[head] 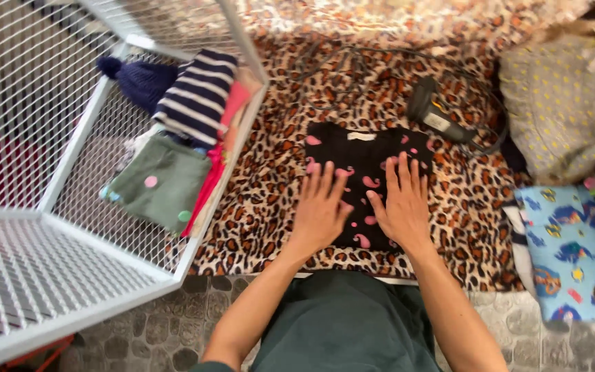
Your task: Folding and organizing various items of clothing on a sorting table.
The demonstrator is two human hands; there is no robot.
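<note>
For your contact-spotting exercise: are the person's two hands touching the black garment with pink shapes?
Touching. The head view shows the left hand and right hand lying flat, palms down, on the black garment.

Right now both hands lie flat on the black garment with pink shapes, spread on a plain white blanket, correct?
Not quite. The head view shows the left hand and right hand flat on the black garment with pink shapes, but it is spread on a leopard-print blanket, not a plain white one.
</note>
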